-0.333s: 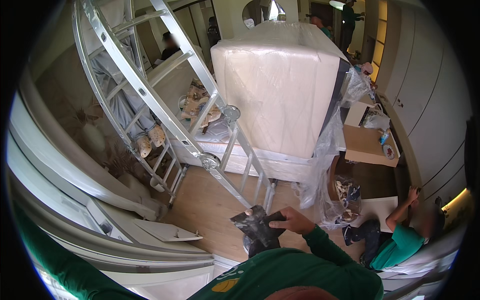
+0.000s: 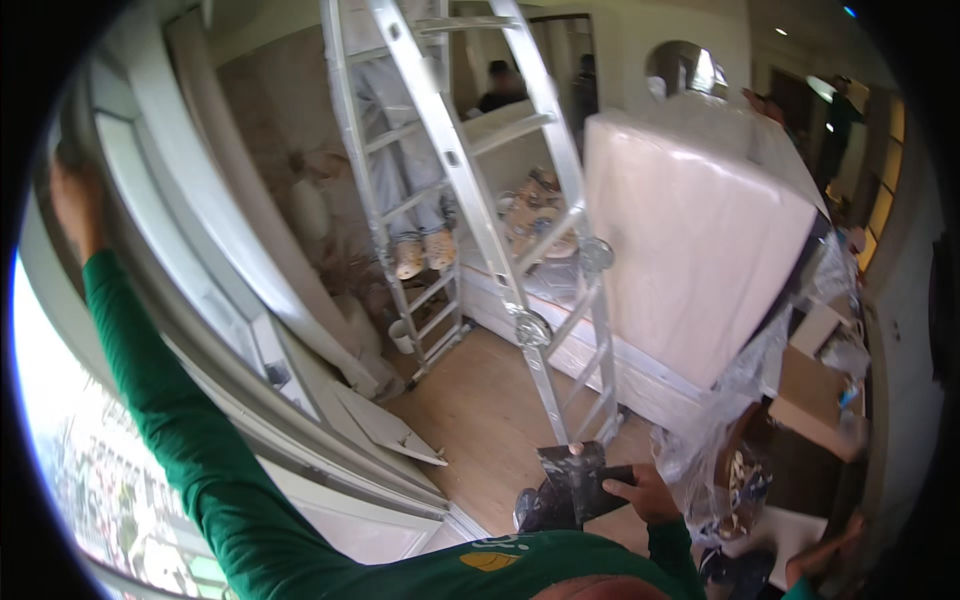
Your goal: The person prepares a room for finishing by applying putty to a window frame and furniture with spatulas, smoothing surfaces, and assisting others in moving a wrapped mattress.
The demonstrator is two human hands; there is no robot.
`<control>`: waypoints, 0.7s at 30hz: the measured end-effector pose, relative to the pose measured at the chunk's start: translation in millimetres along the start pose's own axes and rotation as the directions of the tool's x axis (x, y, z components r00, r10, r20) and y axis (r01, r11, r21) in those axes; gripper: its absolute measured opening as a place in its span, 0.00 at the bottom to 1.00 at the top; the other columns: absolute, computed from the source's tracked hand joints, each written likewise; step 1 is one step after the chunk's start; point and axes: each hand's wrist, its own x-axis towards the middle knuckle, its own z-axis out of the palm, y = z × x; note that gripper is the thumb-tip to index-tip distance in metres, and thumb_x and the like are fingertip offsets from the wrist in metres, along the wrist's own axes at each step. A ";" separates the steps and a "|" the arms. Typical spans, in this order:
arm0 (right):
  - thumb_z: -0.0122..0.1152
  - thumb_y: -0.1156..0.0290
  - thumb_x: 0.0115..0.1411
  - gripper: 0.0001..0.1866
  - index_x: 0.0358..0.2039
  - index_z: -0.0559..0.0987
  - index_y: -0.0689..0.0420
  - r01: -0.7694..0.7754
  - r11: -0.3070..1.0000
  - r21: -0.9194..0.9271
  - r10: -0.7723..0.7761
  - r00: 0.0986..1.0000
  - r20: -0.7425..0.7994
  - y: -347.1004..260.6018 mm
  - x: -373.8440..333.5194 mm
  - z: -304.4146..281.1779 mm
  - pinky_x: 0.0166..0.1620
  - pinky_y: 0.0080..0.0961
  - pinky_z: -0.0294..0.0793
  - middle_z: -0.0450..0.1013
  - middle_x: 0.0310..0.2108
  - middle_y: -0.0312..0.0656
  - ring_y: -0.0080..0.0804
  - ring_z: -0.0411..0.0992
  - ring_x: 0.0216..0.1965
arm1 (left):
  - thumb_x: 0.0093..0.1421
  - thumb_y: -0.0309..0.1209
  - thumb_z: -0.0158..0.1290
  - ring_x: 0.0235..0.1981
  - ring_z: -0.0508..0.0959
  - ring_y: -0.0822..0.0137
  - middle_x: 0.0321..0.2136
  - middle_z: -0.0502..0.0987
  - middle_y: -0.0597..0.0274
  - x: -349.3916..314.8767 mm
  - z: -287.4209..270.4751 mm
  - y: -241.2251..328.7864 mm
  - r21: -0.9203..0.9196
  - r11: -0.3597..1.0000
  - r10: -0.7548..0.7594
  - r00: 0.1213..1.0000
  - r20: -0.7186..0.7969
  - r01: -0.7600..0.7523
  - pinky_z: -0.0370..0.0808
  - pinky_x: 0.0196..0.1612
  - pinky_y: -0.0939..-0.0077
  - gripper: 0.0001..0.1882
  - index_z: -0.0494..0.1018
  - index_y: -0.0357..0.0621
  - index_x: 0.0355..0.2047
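My right hand (image 2: 652,493) is in front of my body, closed on a dark, flat scraper (image 2: 580,475). Pale smears mark its blade, and a fingertip shows at its upper edge. My left arm stretches up along the window side. At its end my left hand (image 2: 78,205) is raised against the frame at the far left; its fingers are dark and blurred, so their grip cannot be made out. Ahead of the scraper stands an aluminium folding ladder (image 2: 530,325).
Someone in clogs (image 2: 425,252) stands on the ladder's far side. A plastic-wrapped mattress (image 2: 690,240) stands on a bed base. At right are cardboard boxes (image 2: 815,395), loose plastic sheeting (image 2: 690,470) and a person's arm (image 2: 830,550). A small open panel (image 2: 385,420) juts from the window wall.
My view has swung left, so the ladder and mattress appear farther right. My left hand has come into sight, raised at the window frame. The scraper stays in my right hand.
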 end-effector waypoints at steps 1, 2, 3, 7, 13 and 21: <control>0.61 0.73 0.61 0.13 0.41 0.83 0.68 0.032 0.999 -0.030 -0.033 0.999 -0.032 3.4 5.2 -0.7 0.43 0.25 0.77 0.82 0.34 0.40 0.25 0.78 0.36 | 0.58 0.31 0.51 0.60 0.72 0.48 0.61 0.70 0.48 -20.3 -9.7 20.4 -0.096 0.993 -0.077 0.997 -0.027 0.074 0.70 0.62 0.57 0.34 0.62 0.48 0.67; 0.63 0.74 0.60 0.14 0.43 0.82 0.71 0.059 0.998 -0.009 -0.059 0.998 -0.003 17.1 13.6 -6.5 0.43 0.25 0.79 0.82 0.36 0.43 0.26 0.80 0.35 | 0.57 0.28 0.50 0.58 0.72 0.44 0.59 0.72 0.46 -23.0 -25.4 45.0 -0.110 0.991 -0.089 0.993 -0.082 0.080 0.70 0.62 0.55 0.33 0.62 0.44 0.66; 0.62 0.76 0.60 0.14 0.43 0.82 0.70 0.097 0.995 0.028 -0.096 0.995 -0.011 17.3 24.0 -2.1 0.43 0.26 0.79 0.82 0.36 0.43 0.27 0.80 0.35 | 0.57 0.29 0.50 0.59 0.73 0.47 0.58 0.73 0.45 -1.2 -33.3 57.6 -0.127 0.990 -0.079 0.989 -0.128 0.063 0.70 0.63 0.57 0.33 0.64 0.46 0.65; 0.61 0.69 0.64 0.14 0.44 0.82 0.65 0.468 0.704 -0.534 -0.513 0.855 0.074 23.5 49.4 3.5 0.39 0.29 0.76 0.80 0.37 0.42 0.31 0.77 0.36 | 0.57 0.21 0.47 0.59 0.71 0.44 0.57 0.72 0.45 11.5 -52.1 70.0 -0.134 0.991 -0.016 0.973 -0.230 -0.015 0.64 0.66 0.55 0.29 0.63 0.35 0.62; 0.60 0.70 0.63 0.13 0.42 0.82 0.66 0.050 0.997 0.053 -0.060 0.980 0.192 23.5 82.1 7.3 0.37 0.28 0.76 0.79 0.33 0.38 0.29 0.75 0.34 | 0.59 0.21 0.43 0.60 0.71 0.45 0.58 0.71 0.43 -14.5 -59.9 71.2 -0.090 0.996 0.003 0.990 -0.141 -0.015 0.69 0.63 0.58 0.29 0.62 0.36 0.63; 0.59 0.71 0.63 0.13 0.43 0.82 0.65 0.081 0.995 -0.049 -0.064 0.958 0.281 -23.1 101.0 17.9 0.42 0.31 0.77 0.80 0.37 0.41 0.32 0.76 0.37 | 0.57 0.18 0.45 0.59 0.70 0.41 0.59 0.70 0.40 -5.0 -74.1 78.8 -0.148 0.988 -0.053 0.996 -0.066 0.043 0.68 0.62 0.56 0.30 0.62 0.34 0.63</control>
